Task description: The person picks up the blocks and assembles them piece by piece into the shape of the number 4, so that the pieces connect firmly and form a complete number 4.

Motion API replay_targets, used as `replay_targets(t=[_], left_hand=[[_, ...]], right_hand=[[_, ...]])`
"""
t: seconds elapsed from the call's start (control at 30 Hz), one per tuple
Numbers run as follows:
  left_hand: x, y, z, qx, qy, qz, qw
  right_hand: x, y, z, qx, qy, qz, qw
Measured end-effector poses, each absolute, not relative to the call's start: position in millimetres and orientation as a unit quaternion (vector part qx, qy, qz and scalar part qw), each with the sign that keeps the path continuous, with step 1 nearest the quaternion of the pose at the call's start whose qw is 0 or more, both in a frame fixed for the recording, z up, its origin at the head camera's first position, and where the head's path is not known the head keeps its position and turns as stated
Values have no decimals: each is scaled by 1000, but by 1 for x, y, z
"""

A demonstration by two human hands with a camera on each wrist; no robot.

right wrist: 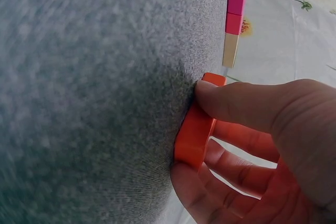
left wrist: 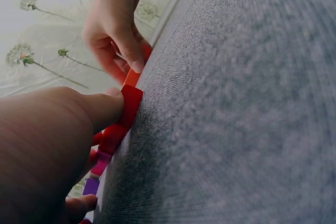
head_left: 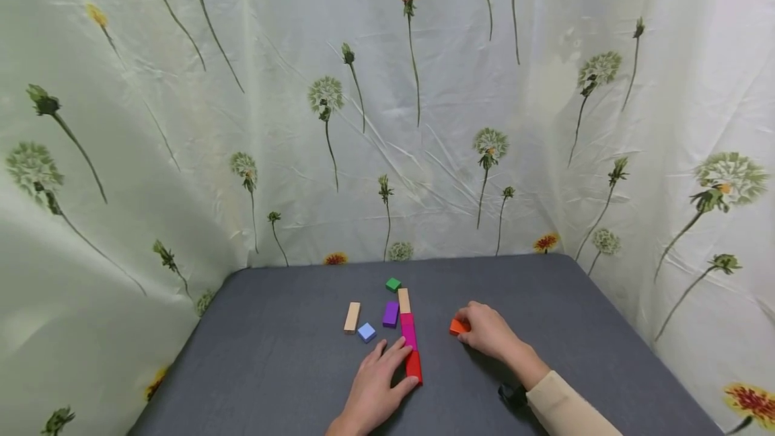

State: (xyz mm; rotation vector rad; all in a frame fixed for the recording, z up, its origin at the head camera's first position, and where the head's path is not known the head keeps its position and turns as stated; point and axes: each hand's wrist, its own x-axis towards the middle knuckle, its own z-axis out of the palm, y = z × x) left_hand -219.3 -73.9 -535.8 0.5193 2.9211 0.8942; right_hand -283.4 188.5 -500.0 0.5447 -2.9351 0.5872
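Note:
A row of blocks runs toward me on the grey table (head_left: 272,369): a wooden block (head_left: 403,301), a magenta block (head_left: 408,333) and a red block (head_left: 414,366). My left hand (head_left: 378,382) lies flat beside the row. Its thumb (left wrist: 100,109) presses the red block (left wrist: 130,106) and its straight fingers touch the row's left side. My right hand (head_left: 487,332) pinches a small orange block (head_left: 458,326) on the table to the right of the row. In the right wrist view the thumb and fingers of this hand (right wrist: 262,145) hold the orange block (right wrist: 197,129).
Left of the row lie a purple block (head_left: 390,314), a light blue block (head_left: 366,332) and a second wooden block (head_left: 352,317). A green block (head_left: 393,284) sits at the row's far end. A flowered curtain (head_left: 387,120) surrounds the table.

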Motion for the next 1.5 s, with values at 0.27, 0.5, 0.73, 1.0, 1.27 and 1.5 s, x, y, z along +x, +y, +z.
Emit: replay_targets(t=[0.27, 0.5, 0.73, 1.0, 1.27, 1.5], left_hand=[[-219, -72, -535, 179, 942, 283, 11], [-219, -77, -536, 184, 944, 275, -2], [-220, -78, -534, 184, 943, 279, 2], [-221, -77, -535, 185, 944, 274, 3], [-221, -78, -535, 195, 944, 265, -9], [-221, -78, -534, 187, 946, 266, -2]], right_hand=[[-285, 187, -496, 181, -964, 191, 40], [-291, 177, -490, 188, -963, 190, 30], [-301, 165, -480, 189, -965, 181, 30], [-308, 154, -475, 196, -965, 172, 37], [-315, 141, -473, 196, -966, 168, 32], [-320, 131, -476, 194, -966, 171, 24]])
